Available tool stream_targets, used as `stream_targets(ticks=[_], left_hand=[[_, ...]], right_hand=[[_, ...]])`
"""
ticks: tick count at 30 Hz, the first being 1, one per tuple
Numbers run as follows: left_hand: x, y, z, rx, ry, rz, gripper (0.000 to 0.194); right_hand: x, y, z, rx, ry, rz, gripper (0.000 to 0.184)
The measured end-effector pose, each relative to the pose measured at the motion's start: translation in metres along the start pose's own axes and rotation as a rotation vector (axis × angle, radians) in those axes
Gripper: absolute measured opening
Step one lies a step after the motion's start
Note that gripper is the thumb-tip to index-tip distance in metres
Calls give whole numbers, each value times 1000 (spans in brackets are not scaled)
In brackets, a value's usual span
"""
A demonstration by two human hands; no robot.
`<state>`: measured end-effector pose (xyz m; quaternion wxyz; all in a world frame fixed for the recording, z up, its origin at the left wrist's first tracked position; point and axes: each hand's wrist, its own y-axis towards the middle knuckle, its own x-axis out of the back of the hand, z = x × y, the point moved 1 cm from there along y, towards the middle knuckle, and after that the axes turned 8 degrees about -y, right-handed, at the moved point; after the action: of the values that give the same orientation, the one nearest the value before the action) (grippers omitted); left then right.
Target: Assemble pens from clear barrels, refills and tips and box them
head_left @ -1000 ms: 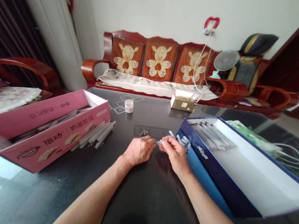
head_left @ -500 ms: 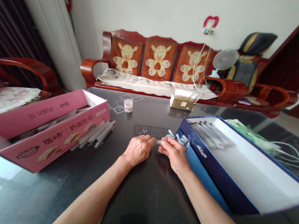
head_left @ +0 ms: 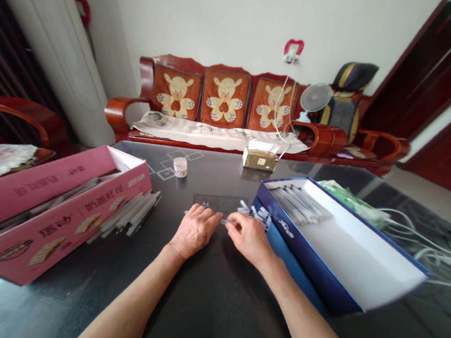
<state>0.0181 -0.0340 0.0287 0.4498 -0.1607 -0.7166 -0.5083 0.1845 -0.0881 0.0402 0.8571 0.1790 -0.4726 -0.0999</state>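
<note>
Near the middle of the dark table, my left hand [head_left: 195, 230] is closed around a slim, translucent grey pen [head_left: 223, 221], mostly hidden by the fingers. My right hand [head_left: 251, 237] pinches the end that shows between the two hands; its exact shape is too small to make out. Just beyond my left hand lies a small pile of dark tips [head_left: 205, 204], partly covered. Several short pale grey tubes [head_left: 259, 215] lie to the right of my right fingers, on a blue lid [head_left: 289, 261].
An open blue box [head_left: 318, 267] holds several grey pens [head_left: 299, 204] at its far end. On the left, a pink box [head_left: 65, 221] contains long grey sticks, with more sticks [head_left: 127, 214] beside it. A small jar [head_left: 181, 167], tissue box [head_left: 259, 157] and white cables [head_left: 440, 259] are around.
The view has swung to the right, so everything sits further left. My hands stay close together on the pen, and the right hand's fingers have curled further over its end.
</note>
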Motion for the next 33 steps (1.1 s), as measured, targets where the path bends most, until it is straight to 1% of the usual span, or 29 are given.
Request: stream_targets(ticks=[3, 5, 6, 7, 8, 10, 11, 13, 15, 17, 20, 22, 25, 27, 28, 30, 31, 33], left_hand=[[3, 1, -3, -2, -1, -67, 35], [5, 0, -3, 46, -7, -143, 45], [6, 0, -2, 87, -18, -192, 48], [7, -2, 0, 139, -30, -250, 50], [7, -3, 2, 200, -41, -306, 52], [5, -6, 8, 319, -54, -389, 52], [3, -8, 11, 364, -57, -407, 52], [-1, -10, 15, 402, -55, -407, 46], [-6, -12, 19, 397, -48, -383, 38], [-9, -13, 20, 379, -43, -346, 31], [-12, -13, 20, 361, -47, -263, 28], [-11, -13, 19, 366, -44, -216, 28], [-8, -12, 20, 427, -4, -184, 28], [-4, -13, 24, 504, 50, -180, 28], [-1, -14, 27, 552, 86, -184, 29], [6, -18, 35, 648, 169, -189, 31], [9, -20, 39, 693, 214, -188, 33], [15, -25, 45, 780, 300, -175, 36]], right_hand=[[21, 1, 7, 71, -150, -22, 10], [43, 2, 1, 69, -187, -81, 12], [57, 2, -6, 47, -205, -123, 13], [72, 2, -16, 10, -228, -166, 15], [87, 3, -28, -56, -260, -207, 17], [115, 4, -54, -193, -362, -241, 19], [126, 5, -67, -268, -432, -233, 19], [138, 8, -88, -406, -526, -129, 20], [139, 11, -101, -505, -560, 7, 21], [131, 14, -107, -550, -560, 100, 20], [115, 18, -113, -537, -556, 171, 20], [107, 19, -118, -483, -564, 196, 23], [107, 20, -124, -393, -599, 137, 30], [112, 19, -119, -350, -617, 54, 29], [114, 19, -113, -320, -614, 5, 27], [115, 16, -91, -226, -570, -104, 22], [112, 15, -77, -164, -531, -162, 22], [97, 9, -46, -36, -425, -270, 22]])
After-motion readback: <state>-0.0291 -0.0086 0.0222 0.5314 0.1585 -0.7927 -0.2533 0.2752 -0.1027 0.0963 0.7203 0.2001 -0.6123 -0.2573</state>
